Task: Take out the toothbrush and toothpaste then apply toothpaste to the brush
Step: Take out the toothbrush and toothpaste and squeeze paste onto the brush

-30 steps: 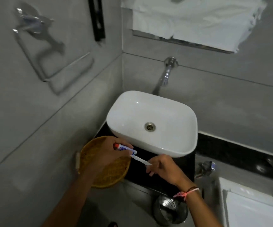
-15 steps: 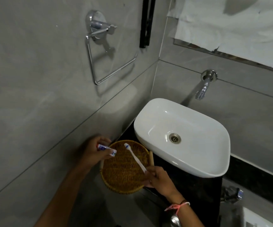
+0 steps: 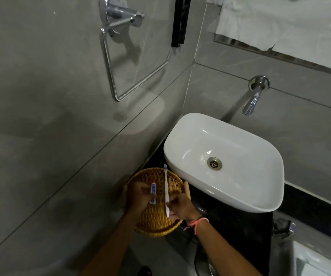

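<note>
My left hand (image 3: 138,196) holds a small white and blue toothpaste tube (image 3: 153,192) with a red cap, cap end pointing away from me. My right hand (image 3: 181,207) grips the lower handle of a white toothbrush (image 3: 166,188); its head points up toward the basin rim. Tube and brush stand side by side, a small gap between them. Both hands hover over a round woven basket (image 3: 156,226) on the dark counter.
A white basin (image 3: 250,192) sits right of the basket, with a wall tap (image 3: 252,102) above it. A chrome towel ring (image 3: 118,56) hangs on the left wall. A white towel (image 3: 280,22) hangs at top right. A steel bin (image 3: 206,263) stands below the counter.
The view has swung left and closer. The toothbrush has turned from slanting to nearly upright, and the toothpaste tube has come in beside it, now pointing away from me.
</note>
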Tool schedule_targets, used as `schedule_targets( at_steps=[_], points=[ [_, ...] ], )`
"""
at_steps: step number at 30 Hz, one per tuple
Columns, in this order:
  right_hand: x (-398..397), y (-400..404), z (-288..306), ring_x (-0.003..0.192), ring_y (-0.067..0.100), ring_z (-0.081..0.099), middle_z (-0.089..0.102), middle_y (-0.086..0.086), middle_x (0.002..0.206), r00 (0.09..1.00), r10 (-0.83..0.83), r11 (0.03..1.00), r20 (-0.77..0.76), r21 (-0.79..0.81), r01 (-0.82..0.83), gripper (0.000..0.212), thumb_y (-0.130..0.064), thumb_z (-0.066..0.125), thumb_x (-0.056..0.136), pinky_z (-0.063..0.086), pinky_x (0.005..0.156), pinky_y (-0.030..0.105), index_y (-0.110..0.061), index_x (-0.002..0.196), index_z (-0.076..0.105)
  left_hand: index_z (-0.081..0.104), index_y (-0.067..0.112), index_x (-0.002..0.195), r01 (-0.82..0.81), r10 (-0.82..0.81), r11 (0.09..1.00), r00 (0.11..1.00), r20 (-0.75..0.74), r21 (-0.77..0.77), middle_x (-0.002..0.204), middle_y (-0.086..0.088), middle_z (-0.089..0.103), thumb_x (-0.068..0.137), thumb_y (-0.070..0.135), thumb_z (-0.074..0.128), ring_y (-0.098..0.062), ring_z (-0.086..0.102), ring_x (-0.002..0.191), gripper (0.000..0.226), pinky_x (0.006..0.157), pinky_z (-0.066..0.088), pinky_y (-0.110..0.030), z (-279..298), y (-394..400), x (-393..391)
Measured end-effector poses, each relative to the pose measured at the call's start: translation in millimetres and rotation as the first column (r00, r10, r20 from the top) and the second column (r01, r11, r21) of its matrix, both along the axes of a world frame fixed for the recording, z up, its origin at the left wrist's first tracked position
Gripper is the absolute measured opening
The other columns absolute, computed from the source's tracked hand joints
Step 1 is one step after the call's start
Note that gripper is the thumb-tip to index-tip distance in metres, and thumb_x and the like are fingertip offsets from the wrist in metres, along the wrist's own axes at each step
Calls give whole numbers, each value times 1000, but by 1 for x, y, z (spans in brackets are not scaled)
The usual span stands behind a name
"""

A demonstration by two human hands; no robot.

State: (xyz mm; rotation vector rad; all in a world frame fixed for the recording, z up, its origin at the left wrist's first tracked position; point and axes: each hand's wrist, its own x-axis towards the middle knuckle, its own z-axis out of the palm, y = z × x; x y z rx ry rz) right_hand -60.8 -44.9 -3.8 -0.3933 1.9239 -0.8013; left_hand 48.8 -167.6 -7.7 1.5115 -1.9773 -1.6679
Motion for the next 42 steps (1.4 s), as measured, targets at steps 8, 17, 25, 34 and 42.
schedule_targets(
  at_steps=[8,17,25,34,42],
  points=[
    [8,-30,-26,108,42,67,68,28,119,971,5,999,-238,46,6,26,-6,61,94,56,96,51,5,118,61,75,-9,104,-150,154,985,987,45,-82,110,-27,76,89,1,72,-41,72,104,18,91,59,-44,-29,11,-7],
    [-9,-40,-27,108,34,66,71,21,113,940,41,999,-338,36,-31,22,-13,63,94,54,99,45,1,111,64,68,-11,104,-186,190,976,981,25,-111,103,-30,74,92,3,69,-43,71,100,19,90,56,-47,-32,14,-8],
    [-8,-39,-32,108,36,66,72,22,113,932,16,1000,-361,29,-5,23,-14,64,93,54,99,45,-1,111,64,66,-10,106,-139,149,974,988,43,-178,106,-28,72,94,4,67,-41,70,101,18,87,56,-44,-31,10,-13],
    [-7,-41,-34,99,31,70,75,16,105,911,-17,998,-413,-55,-6,14,-12,70,88,58,91,39,-7,100,68,71,-4,106,-36,92,947,982,163,-318,107,-22,74,101,22,58,-33,70,102,30,87,57,-41,-27,19,-6],
    [-10,-40,-39,104,27,67,74,16,108,921,-37,996,-389,-88,3,11,-5,69,88,53,92,29,0,97,70,70,-10,86,-151,159,968,987,24,-200,87,-27,74,99,16,63,-39,70,82,30,65,42,-26,-39,16,-5]
  ],
)
